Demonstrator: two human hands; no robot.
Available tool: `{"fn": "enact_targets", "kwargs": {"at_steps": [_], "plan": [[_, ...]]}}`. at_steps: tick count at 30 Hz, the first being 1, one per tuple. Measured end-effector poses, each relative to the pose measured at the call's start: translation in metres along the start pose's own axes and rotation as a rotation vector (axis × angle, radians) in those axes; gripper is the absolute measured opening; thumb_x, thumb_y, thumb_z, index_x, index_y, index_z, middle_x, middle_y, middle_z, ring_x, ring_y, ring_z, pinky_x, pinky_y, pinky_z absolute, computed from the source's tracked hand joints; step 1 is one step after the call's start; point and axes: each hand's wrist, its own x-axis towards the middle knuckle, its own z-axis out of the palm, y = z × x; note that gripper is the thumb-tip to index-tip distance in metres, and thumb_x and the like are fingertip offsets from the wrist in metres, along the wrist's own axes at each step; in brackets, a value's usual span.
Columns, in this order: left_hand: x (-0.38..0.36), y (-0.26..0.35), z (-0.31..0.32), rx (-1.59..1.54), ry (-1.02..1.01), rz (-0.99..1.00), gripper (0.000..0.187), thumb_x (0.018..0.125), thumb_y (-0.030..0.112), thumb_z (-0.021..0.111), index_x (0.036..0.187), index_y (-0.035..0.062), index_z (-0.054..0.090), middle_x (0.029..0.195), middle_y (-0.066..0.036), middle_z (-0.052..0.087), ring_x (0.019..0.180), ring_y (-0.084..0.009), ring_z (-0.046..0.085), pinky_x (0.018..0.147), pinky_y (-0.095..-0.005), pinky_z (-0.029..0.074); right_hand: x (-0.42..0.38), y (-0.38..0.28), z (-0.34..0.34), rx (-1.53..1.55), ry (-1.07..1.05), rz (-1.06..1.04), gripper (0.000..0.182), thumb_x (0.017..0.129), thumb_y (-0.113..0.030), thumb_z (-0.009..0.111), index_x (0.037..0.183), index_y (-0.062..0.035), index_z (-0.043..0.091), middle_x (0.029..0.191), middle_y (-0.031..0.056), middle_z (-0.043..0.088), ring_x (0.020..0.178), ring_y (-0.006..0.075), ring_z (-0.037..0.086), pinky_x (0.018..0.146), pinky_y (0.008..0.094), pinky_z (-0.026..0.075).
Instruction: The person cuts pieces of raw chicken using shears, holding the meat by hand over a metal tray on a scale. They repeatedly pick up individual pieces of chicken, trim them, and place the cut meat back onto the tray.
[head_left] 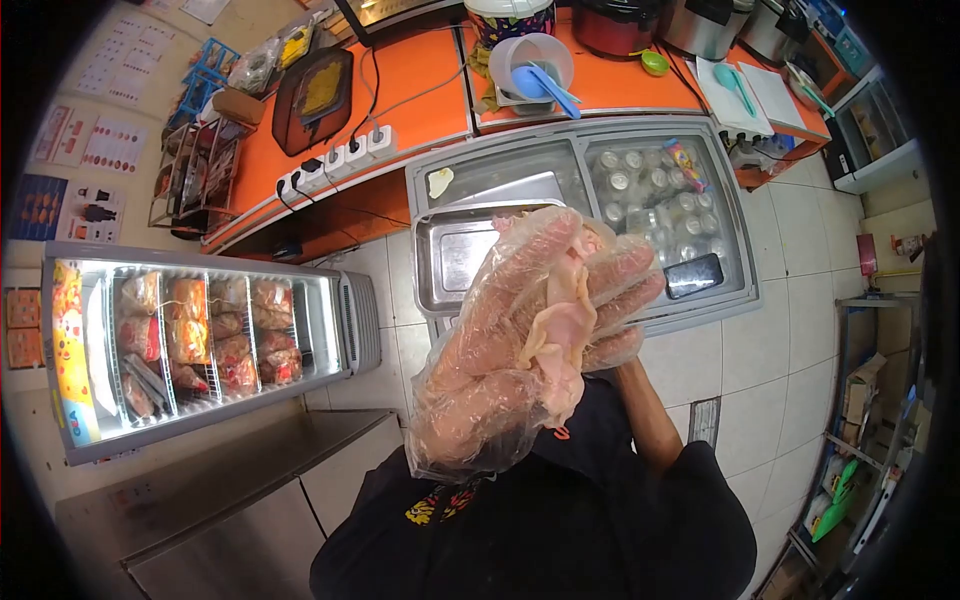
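My left hand point(490, 340), in a clear, crinkled plastic glove, is raised close to the camera with its palm toward me. It holds a pale pink, limp piece of raw chicken point(560, 330) with loose yellowish skin, which lies across the palm and hangs between thumb and fingers. My right forearm point(650, 415) is bare and reaches up behind the left hand, which hides my right hand. Just beyond my left hand, a rectangular metal tray point(428, 262) rests on the glass-topped chest freezer point(600, 135).
Cans show through the freezer's glass, and a phone point(693, 276) lies on top. Behind is an orange counter point(425, 95) with a power strip point(345, 158), a clear tub point(505, 70) and pots. A lit display fridge point(360, 320) stands left; shelving point(850, 400) stands right.
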Motion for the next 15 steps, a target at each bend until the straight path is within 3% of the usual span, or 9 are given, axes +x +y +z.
{"fn": "enact_targets", "kwargs": {"at_steps": [4, 10, 11, 15], "plan": [[-0.023, 0.041, 0.014, -0.126, -0.166, 0.018, 0.04, 0.086, 0.005, 0.06, 0.123, 0.0024, 0.045, 0.103, -0.009, 0.056, 0.082, -0.0152, 0.055, 0.07, -0.0263, 0.046, 0.003, 0.003, 0.0, 0.019, -0.077, 0.008, 0.069, 0.074, -0.044, 0.074, 0.122, -0.0024, 0.046, 0.103, 0.0071, 0.058, 0.094, 0.0163, 0.057, 0.085, 0.0295, 0.045], [-0.052, 0.105, 0.062, -0.625, -0.652, 0.032, 0.04, 0.086, 0.004, 0.06, 0.123, 0.0011, 0.046, 0.104, -0.011, 0.057, 0.084, -0.0165, 0.056, 0.071, -0.0274, 0.047, 0.011, 0.004, 0.004, 0.081, -0.19, 0.027, 0.064, 0.074, -0.042, 0.074, 0.117, -0.0026, 0.049, 0.098, 0.0072, 0.059, 0.089, 0.0161, 0.057, 0.081, 0.0295, 0.046], [-0.054, 0.107, 0.068, -0.68, -0.689, 0.029, 0.04, 0.086, 0.004, 0.06, 0.123, 0.0009, 0.046, 0.104, -0.011, 0.057, 0.084, -0.0168, 0.056, 0.071, -0.0276, 0.047, 0.01, -0.002, 0.011, 0.089, -0.147, 0.016, 0.058, 0.075, -0.042, 0.074, 0.111, -0.0034, 0.051, 0.091, 0.0072, 0.059, 0.083, 0.0157, 0.056, 0.077, 0.029, 0.045], [-0.055, 0.113, 0.082, -0.812, -0.755, 0.036, 0.04, 0.086, 0.004, 0.061, 0.122, 0.0, 0.046, 0.105, -0.012, 0.058, 0.086, -0.0177, 0.057, 0.072, -0.0283, 0.048, 0.008, -0.005, 0.013, 0.114, -0.133, 0.025, 0.058, 0.075, -0.042, 0.074, 0.11, -0.0025, 0.05, 0.091, 0.0078, 0.059, 0.083, 0.0157, 0.056, 0.076, 0.0289, 0.045]]}}
